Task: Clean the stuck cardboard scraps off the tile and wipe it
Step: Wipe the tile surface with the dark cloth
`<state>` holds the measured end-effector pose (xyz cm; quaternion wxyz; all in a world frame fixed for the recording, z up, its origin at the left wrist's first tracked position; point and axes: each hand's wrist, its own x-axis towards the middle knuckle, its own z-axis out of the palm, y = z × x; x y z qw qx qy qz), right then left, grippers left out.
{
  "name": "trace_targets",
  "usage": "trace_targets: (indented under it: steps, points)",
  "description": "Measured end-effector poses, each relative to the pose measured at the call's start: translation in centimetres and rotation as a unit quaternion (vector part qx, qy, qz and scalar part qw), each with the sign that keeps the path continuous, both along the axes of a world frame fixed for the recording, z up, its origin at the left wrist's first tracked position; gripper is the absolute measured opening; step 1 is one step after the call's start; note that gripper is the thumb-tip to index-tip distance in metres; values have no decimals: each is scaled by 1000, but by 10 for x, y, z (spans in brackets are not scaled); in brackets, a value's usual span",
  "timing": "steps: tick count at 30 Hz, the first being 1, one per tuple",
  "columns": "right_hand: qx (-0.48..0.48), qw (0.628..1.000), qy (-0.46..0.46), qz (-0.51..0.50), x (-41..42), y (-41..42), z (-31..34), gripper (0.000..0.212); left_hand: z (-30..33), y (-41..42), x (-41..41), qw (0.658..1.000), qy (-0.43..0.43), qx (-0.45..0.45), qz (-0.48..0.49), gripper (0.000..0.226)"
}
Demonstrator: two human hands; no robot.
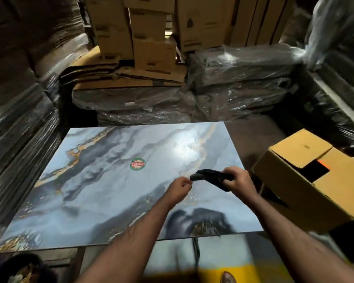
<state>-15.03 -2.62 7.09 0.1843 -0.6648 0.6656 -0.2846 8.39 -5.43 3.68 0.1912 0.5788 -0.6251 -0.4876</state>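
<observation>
Dark cloth (209, 175) bunched in our right hand (236, 180) over the tile (102, 193), left hand (179, 187) pinching its near end.

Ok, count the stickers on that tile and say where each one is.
1. A round green and red sticker sits near the middle of the marbled tile, left of and beyond both hands. The forearms cover part of the tile's near edge, so another there could be hidden.
</observation>
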Motion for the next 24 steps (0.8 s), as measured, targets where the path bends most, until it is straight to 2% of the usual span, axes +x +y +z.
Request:
trace_targets:
  steps: [2, 4, 7, 11, 13, 16, 18, 21, 24]
  points:
    - [-20, 994, 96, 44, -21, 4, -20, 7, -11, 7, -22, 994, -84, 30, -57, 53]
    - [44, 986, 145, 73, -43, 12, -47, 5, -22, 15, -46, 970, -202, 60, -122, 84]
    - [185, 952, 192, 153, -77, 23, -87, 21, -36, 28, -80, 926, -323, 99, -171, 98]
    - [194, 916, 272, 222, -83, 27, -86, 28, -44, 41, -109, 882, -423, 127, -165, 120]
    - [160, 899, 334, 234, -79, 24, -83, 31, -47, 46, -112, 875, -444, 115, -156, 121]
    - [106, 889, 352, 273, -73, 23, -90, 64, -51, 57, -108, 878, -451, 81, -137, 116]
    - [101, 868, 359, 329, -67, 32, -99, 72, -53, 62, -104, 882, -448, 67, -129, 112]
    - [92, 873, 337, 340, -70, 42, -109, 64, -56, 68, -102, 888, -442, 46, -117, 107]
    - [70, 921, 235, 303, -84, 40, -100, 47, -61, 72, -100, 887, -444, 29, -121, 105]
